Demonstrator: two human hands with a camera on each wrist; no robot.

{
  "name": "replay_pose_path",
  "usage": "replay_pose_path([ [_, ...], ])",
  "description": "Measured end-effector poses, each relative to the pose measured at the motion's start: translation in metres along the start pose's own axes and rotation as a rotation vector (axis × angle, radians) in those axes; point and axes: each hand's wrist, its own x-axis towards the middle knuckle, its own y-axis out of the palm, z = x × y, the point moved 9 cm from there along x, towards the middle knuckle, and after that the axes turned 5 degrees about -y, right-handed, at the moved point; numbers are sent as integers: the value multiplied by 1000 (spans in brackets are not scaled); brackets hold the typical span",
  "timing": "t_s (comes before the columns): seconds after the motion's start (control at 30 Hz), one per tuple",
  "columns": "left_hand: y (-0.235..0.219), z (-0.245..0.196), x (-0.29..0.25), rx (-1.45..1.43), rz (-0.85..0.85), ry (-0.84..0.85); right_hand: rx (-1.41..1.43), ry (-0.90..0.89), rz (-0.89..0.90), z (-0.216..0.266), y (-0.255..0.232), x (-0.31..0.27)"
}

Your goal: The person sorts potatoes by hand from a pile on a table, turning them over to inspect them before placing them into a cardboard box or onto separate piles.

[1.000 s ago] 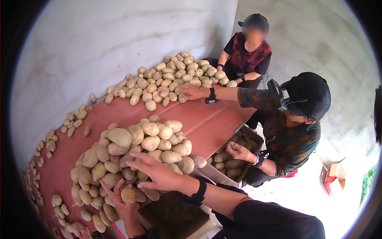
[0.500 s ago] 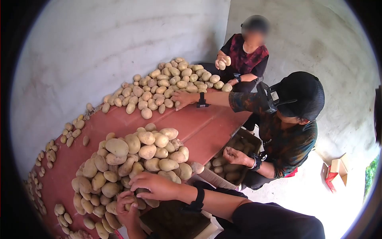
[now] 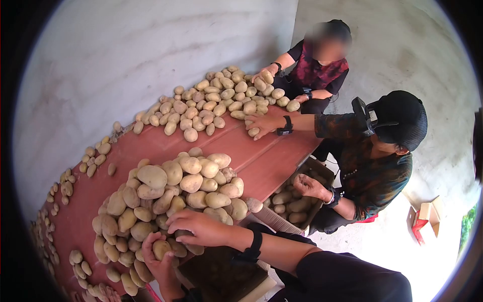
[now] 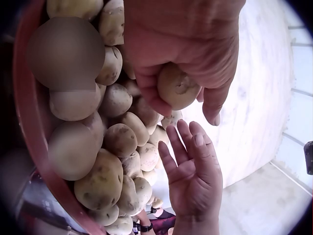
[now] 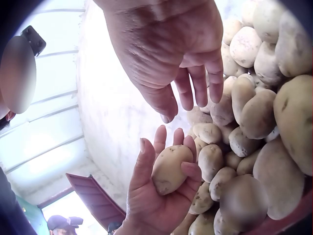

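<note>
My left hand (image 3: 163, 269) holds a potato (image 3: 161, 248) at the near edge of the large heap. In the right wrist view its fingers are curled round that potato (image 5: 172, 169), with the palm turned up. My right hand (image 3: 205, 229) is beside it over the near side of the heap, palm down in the head view. Seen from the left wrist, the right hand (image 4: 194, 172) has loosely straight fingers and an empty palm, a short gap from the left hand (image 4: 188, 39). Potatoes of the heap (image 3: 151, 176) lie right beyond both hands.
The heap sits on a red table (image 3: 251, 146). A second potato pile (image 3: 201, 108) lies along the wall, with smaller groups at left. Below my arms is a cardboard box (image 3: 259, 289); another box (image 3: 274, 216) holds potatoes. Two people (image 3: 377, 166) sit at right, handling potatoes.
My hands came together over the potato, then drew slightly apart, the left still holding it. The nearer person's hand moved right along the far pile; the farther person lifted potatoes, then brought them to the pile.
</note>
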Motion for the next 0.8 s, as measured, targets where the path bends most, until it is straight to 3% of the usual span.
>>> replay_pose_path([
  [0.6,-18,0,2,9,-32,4,-45,18,-5,-1,-2,6],
  [0.67,-18,-3,1,-17,-45,-7,-66,83,-85,-6,-17,7],
  [0.7,-22,1,1,-40,-26,-31,-108,0,-162,-3,-31,10],
  [0.8,-28,4,-1,-158,-23,-36,-138,101,-417,-10,-71,2],
])
